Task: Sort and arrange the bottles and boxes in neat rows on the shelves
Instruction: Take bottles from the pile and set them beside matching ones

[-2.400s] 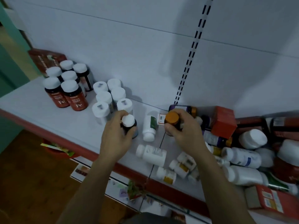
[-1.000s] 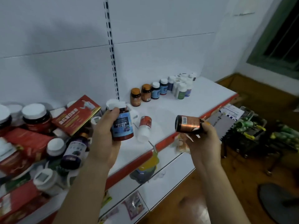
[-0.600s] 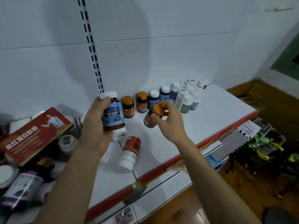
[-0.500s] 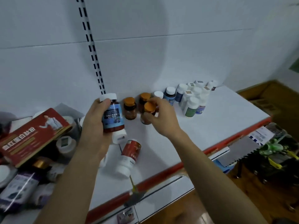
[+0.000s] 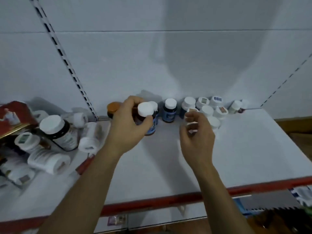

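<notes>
White shelf (image 5: 236, 157) with a red front lip and a white slotted back panel (image 5: 185, 65). Left hand (image 5: 128, 127) wraps the held bottle (image 5: 145, 110) (white cap, blue label), upright at the back row between the orange-capped bottle (image 5: 113, 107) and the standing blue bottle (image 5: 170, 112). Likely grouping like with like. Right hand (image 5: 197, 137) hovers near the white-capped cluster (image 5: 208, 110), fingers loosely curled, apparently empty. Unsorted heap (image 5: 50, 132) and red box (image 5: 10, 115) lie left. Label text is too blurred to read.
</notes>
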